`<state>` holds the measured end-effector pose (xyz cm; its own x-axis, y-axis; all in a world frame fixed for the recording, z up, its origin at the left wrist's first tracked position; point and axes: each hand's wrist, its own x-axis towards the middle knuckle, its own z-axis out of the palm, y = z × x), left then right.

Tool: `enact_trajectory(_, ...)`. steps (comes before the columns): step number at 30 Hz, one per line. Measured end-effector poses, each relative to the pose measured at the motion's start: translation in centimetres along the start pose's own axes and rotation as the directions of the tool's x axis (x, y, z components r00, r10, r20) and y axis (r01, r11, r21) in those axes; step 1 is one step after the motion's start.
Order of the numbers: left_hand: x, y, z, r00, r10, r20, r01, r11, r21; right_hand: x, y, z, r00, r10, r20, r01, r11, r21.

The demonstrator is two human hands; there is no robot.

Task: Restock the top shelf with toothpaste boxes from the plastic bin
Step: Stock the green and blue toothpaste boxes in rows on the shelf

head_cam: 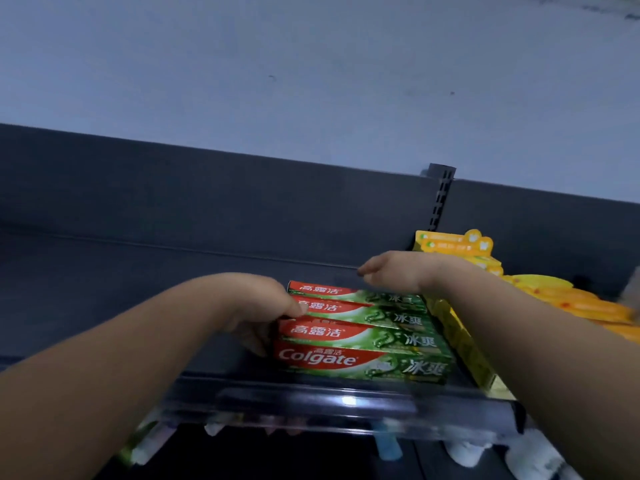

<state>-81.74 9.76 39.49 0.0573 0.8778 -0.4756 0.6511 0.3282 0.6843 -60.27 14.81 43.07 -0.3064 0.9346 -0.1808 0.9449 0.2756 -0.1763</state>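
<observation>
On the dark top shelf (104, 271), the left hand (254, 306) grasps the left ends of the red-and-green cardboard toothpaste boxes (363, 337), while the right hand (394, 271) sits at their far edge, its fingers' state indeterminable.

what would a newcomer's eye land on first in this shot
The red-and-green Colgate toothpaste boxes in the middle of the dark top shelf stand out first. The left hand grips their left end and the right hand reaches over the rear ones. Bright yellow packs sit just right of them.
</observation>
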Motion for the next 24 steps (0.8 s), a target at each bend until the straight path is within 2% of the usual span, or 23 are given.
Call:
enact_trajectory(2, 0.0, 0.2, -0.4, 1.0, -0.001, 0.012, 0.001, 1.0, -0.017, -0.5, 0.5, 0.3, 0.998, 0.022, 0.056, -0.021, 1.0, -0.022)
enact_trajectory(5, 0.7, 0.5, -1.0, 0.994, 0.069, -0.087, -0.064, 0.996, 0.059, -0.7, 0.5, 0.8, 0.996, 0.02, 0.085, -0.017, 0.999, -0.032)
enact_trajectory(7, 1.5, 0.7, -0.9, 0.983, 0.13, -0.131, -0.132, 0.991, -0.008, -0.8, 0.4, 1.1, 0.997, 0.025, 0.074, -0.023, 1.0, -0.02)
enact_trajectory(9, 1.9, 1.0, -0.2, 0.978, 0.172, -0.115, -0.187, 0.973, -0.136, -0.9, 0.6, 1.1, 0.997, 0.032, 0.066, -0.031, 0.999, -0.018)
enact_trajectory(10, 2.0, 1.2, 0.1, 0.979, 0.181, -0.09, -0.193, 0.97, -0.149, -1.0, 0.7, 1.0, 0.997, 0.038, 0.064, -0.037, 0.999, -0.019)
enact_trajectory(14, 1.8, 1.5, 0.2, 0.987, 0.158, -0.042, -0.161, 0.983, -0.093, -1.9, 1.4, 0.7, 0.996, 0.065, 0.056, -0.066, 0.998, 0.019)
enact_trajectory(18, 1.6, 2.2, -0.4, 0.971, 0.154, -0.184, -0.149, 0.988, 0.038, -2.4, 1.8, 1.2, 0.991, 0.087, -0.101, -0.077, 0.993, 0.093)
enact_trajectory(21, 1.7, 3.3, -0.4, 0.943, 0.238, -0.232, -0.22, 0.97, 0.1, -3.0, 2.1, 1.6, 0.959, 0.123, -0.257, -0.076, 0.979, 0.188)
enact_trajectory(24, 1.0, 4.9, 0.5, 0.907, 0.344, -0.245, -0.298, 0.932, 0.204, -4.3, 2.8, 1.8, 0.917, 0.136, -0.374, -0.087, 0.986, 0.145)
